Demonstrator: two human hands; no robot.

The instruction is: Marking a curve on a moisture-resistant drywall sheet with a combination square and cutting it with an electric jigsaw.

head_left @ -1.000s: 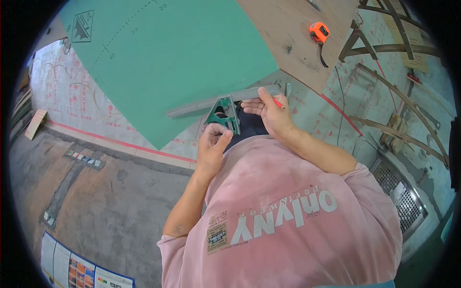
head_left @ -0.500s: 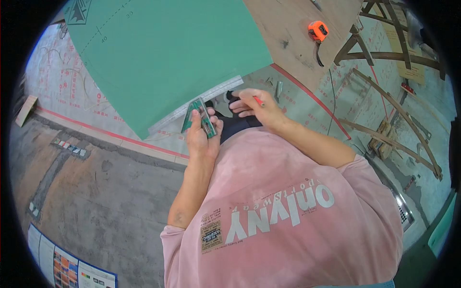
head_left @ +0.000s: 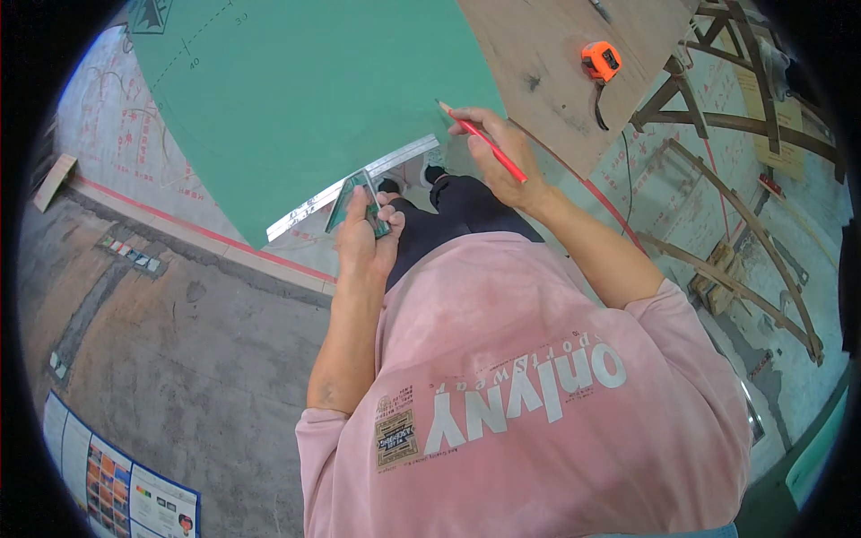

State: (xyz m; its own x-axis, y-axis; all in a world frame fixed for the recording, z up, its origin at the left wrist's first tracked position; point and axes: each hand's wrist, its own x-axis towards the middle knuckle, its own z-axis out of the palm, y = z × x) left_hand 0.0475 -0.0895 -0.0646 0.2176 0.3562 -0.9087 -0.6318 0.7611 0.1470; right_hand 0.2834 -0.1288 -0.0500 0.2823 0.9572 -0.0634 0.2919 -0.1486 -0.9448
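A green board (head_left: 314, 99) lies in front of me. Along its near edge rests the long metal blade of a square (head_left: 300, 212) with a green triangular handle. My left hand (head_left: 363, 235) is closed around that handle, thumb on top and fingers curled at the side. A red carpenter's pencil (head_left: 507, 162) is gripped in my right hand (head_left: 502, 143). Its sharpened end points up and left over the board, beyond the right end of the blade; whether the tip touches the surface I cannot tell.
An orange tape measure (head_left: 602, 61) with a black strap sits on the brown wooden panel (head_left: 538, 54) to the right. Wooden trestle legs (head_left: 708, 117) stand at the far right. A printed sheet (head_left: 117, 484) lies at the lower left, on the grey concrete floor (head_left: 224, 359).
My right hand has risen and turned the pencil so its tip is over the board. The square has shifted slightly left in view, still along the near edge in my left hand.
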